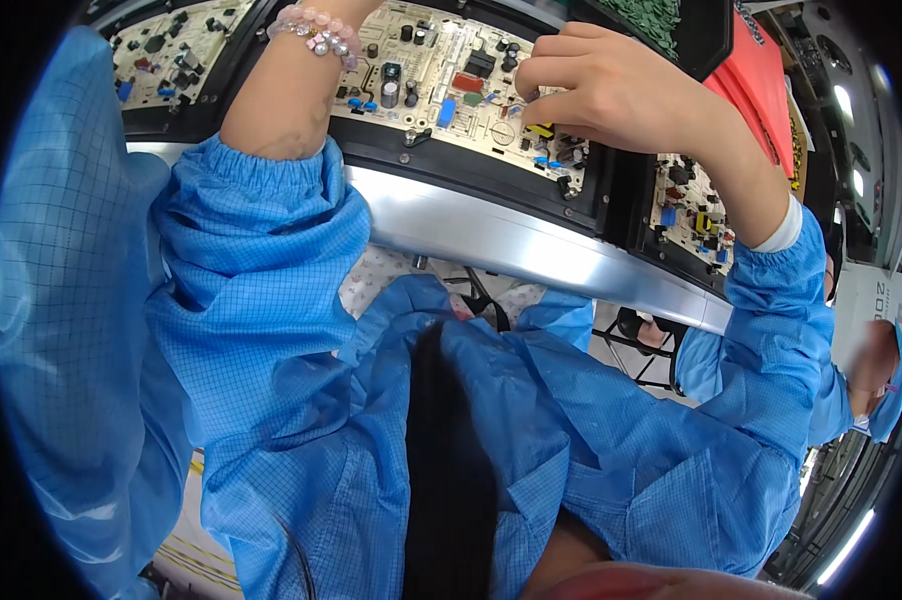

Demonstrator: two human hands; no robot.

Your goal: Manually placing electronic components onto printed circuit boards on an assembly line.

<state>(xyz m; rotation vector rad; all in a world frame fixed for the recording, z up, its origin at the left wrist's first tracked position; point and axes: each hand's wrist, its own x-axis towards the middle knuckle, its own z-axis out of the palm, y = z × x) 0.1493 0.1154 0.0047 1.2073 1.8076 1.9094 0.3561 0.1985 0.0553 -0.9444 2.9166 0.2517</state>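
Note:
A beige circuit board (441, 80) with capacitors and blue and red parts lies in a black carrier frame (471, 170) in front of me. My right hand (596, 90) rests on the board's right part, fingers curled and bunched. Its fingertips press down among the small components, and I see nothing between them. My left forearm reaches up across the board's left end, with a pink bead bracelet (316, 30) on the wrist. The left hand itself is cut off by the top edge. Both arms wear blue checked sleeves.
More boards sit in carriers at the far left (171, 45) and right (691, 205). A shiny metal rail (511, 245) runs along the near edge of the line. A black tray of green parts (651, 15) and a red sheet (761, 90) lie behind. Another person in blue (871, 370) stands at right.

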